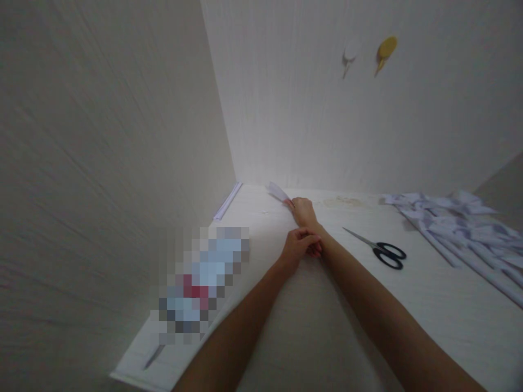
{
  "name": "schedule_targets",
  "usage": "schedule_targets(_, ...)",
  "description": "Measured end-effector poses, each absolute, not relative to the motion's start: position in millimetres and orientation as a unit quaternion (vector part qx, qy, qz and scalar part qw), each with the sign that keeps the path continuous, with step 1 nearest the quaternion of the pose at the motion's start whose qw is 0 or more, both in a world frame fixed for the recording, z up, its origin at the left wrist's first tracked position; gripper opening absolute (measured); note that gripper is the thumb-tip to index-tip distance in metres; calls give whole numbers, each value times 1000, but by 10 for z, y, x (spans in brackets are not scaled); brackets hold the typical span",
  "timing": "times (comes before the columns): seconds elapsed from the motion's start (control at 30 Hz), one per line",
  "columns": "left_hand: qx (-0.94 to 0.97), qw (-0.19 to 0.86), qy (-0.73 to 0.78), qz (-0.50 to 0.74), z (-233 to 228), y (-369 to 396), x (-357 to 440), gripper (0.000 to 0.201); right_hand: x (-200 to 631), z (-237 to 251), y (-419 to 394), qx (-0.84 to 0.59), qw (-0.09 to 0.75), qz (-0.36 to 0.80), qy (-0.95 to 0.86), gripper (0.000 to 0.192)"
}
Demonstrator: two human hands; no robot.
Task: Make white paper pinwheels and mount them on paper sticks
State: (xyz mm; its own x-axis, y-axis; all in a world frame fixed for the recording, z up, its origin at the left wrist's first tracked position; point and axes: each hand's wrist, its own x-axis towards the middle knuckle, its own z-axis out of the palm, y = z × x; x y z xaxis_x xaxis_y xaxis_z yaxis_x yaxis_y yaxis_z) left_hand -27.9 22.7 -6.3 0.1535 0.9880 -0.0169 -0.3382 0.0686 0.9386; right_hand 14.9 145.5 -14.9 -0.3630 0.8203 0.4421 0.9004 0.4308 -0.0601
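Note:
A pale, translucent-looking strip [278, 191], perhaps paper, sticks out to the left from my right hand [303, 211], whose fingers are closed on its end near the back of the white surface. Close below, my left hand [300, 247] has its fingers curled in beside my right wrist. I cannot make out what, if anything, it holds. To the right of my forearm lie scissors [384, 252] with black handles, their blades pointing away to the upper left.
Crumpled white papers and rolled paper sticks [461, 228] are heaped on the right. A white paper roll [227, 201] lies along the left wall. Nearer is a pixelated object [210, 272]. White and yellow hooks [386, 48] hang on the back wall.

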Motion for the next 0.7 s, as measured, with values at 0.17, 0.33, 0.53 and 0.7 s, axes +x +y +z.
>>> schedule_targets(0.17, 435, 627, 376, 527, -69, 229, -284, 10, 135, -152, 1467, -521, 217, -94, -820, 53)
schedule_targets(0.33, 432, 628, 380, 524, -44, 214, -286, 9, 126, -160, 1473, -513, 247, -85, -818, 48)
schedule_targets(0.53, 393, 637, 371, 549, -43, 228, -307, 6, 151, -147, 1458, -497, 309, -72, -807, 32)
schedule_targets(0.7, 256, 631, 302, 667, -50, 282, -407, 9, 224, -138, 1429, -462, 432, -44, -773, 37)
